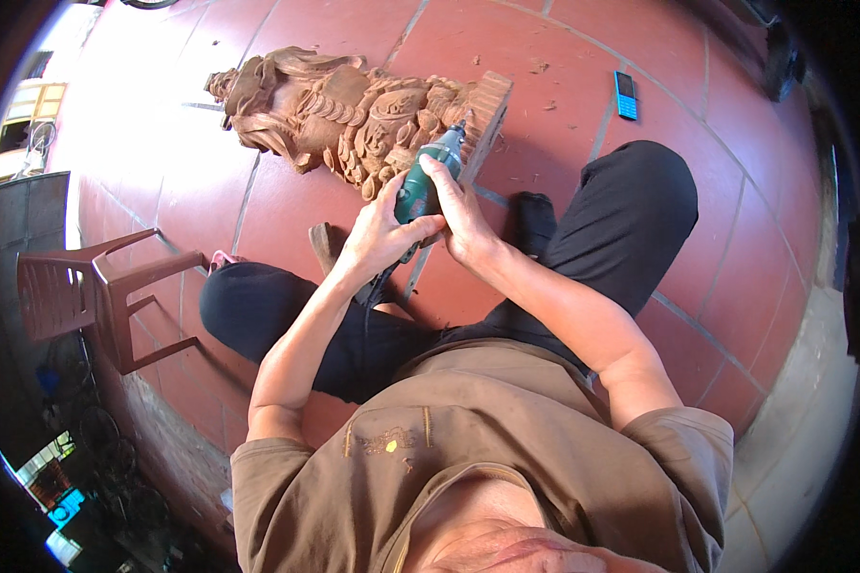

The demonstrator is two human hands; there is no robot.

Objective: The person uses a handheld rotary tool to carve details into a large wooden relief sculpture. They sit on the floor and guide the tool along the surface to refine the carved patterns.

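Both my hands are wrapped round a green and grey rotary tool [418, 194], its tip pointing up and away from me. My left hand [384, 232] grips the tool's body from the left, near its rear end. From the right, my right hand [459, 212] holds it, thumb lying along the front part. Just beyond the tip lies a carved brown wooden figure [354, 119] on its side, its flat base [488, 119] toward the right. Whether the tip touches the wood I cannot tell. A dark cord [380, 283] hangs from the tool's rear.
Red floor tiles [678, 86] surround me, with wood chips near the carving. A blue and black keypad phone [625, 95] lies at the far right. At left stands a brown plastic chair [115, 286]. A wooden piece [323, 244] rests by my left leg.
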